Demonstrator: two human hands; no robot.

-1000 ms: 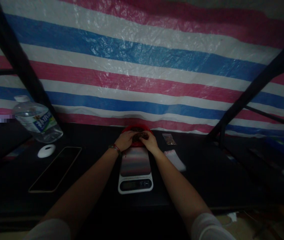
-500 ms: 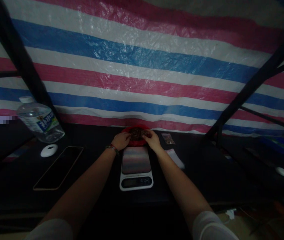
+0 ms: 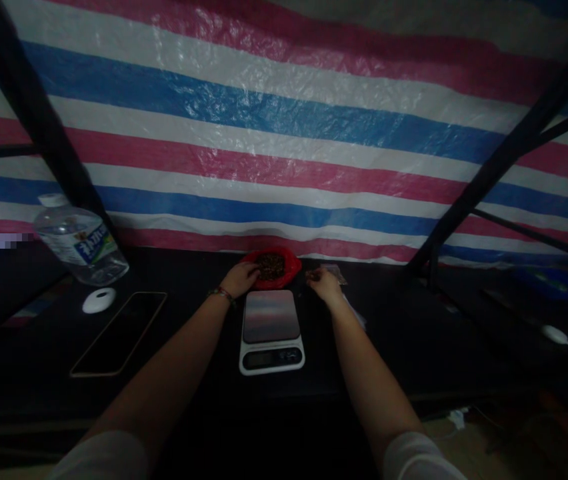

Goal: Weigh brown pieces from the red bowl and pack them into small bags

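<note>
A red plastic bag, its mouth spread wide, holds a heap of small dark-brown pieces against the striped sheet. My left hand is closed at the bag's left edge, fingertips on the rim. To the right of the bag, my right hand has its fingers pinched together around a few small brown pieces, hard to make out in the dim light. A small clear bag with brownish contents lies just behind that hand. In front of the red bag sits a white kitchen scale, nothing on its plate.
White packets lie partly under my right forearm. On the left are a phone, a white oval case and a large clear bottle. Dark metal posts slant up on both sides, before a striped plastic sheet.
My right hand has left the red bag and moved right, beside the small clear bag, uncovering the brown pieces. My left hand stays at the red bag's left edge.
</note>
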